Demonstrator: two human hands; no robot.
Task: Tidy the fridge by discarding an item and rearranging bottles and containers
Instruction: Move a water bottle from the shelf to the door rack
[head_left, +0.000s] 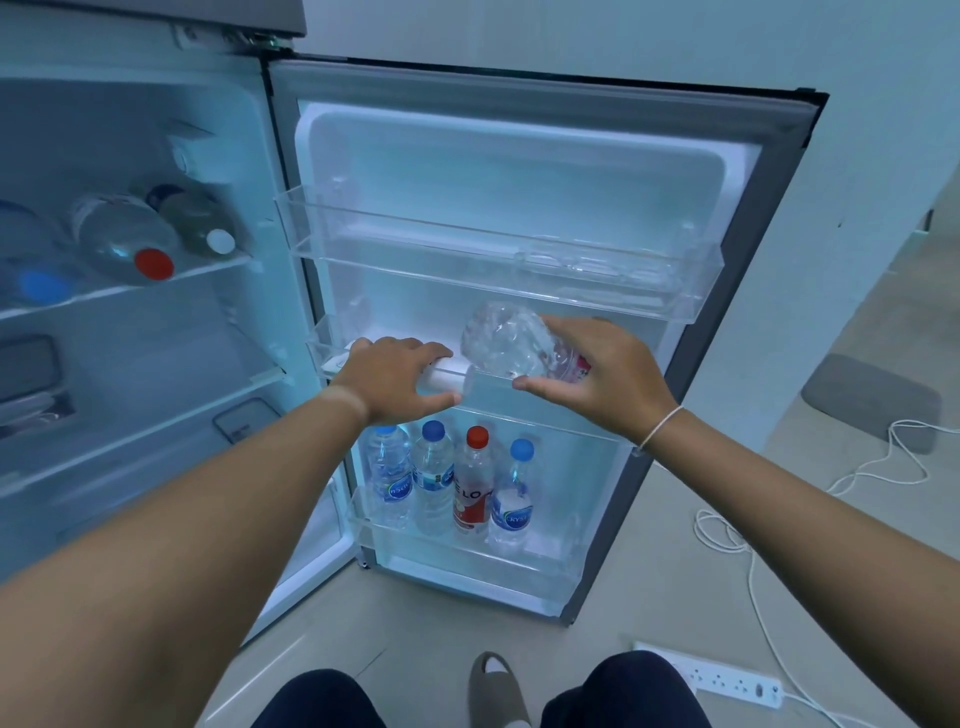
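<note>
The fridge door stands open, with three clear door shelves. At the middle door shelf (571, 415), my left hand (397, 376) grips a white cylindrical container (449, 376) lying on its side. My right hand (597, 374) holds a clear plastic bottle (506, 340) tilted on its side, its red-labelled end under my palm. In the bottom door shelf (467, 545) stand several upright water bottles: blue-capped ones (434, 475) and a red-capped one (471, 486). Inside the fridge, bottles with a red cap (154, 264), a white cap (221, 241) and a blue cap (41, 287) lie on the top shelf.
The top door shelf (467, 244) holds a clear egg tray (597, 262). Flat lidded containers (28, 369) sit on the fridge's lower shelves. On the floor to the right lie a grey mat (872, 402), white cables (753, 545) and a power strip (727, 680). My foot (498, 686) is below.
</note>
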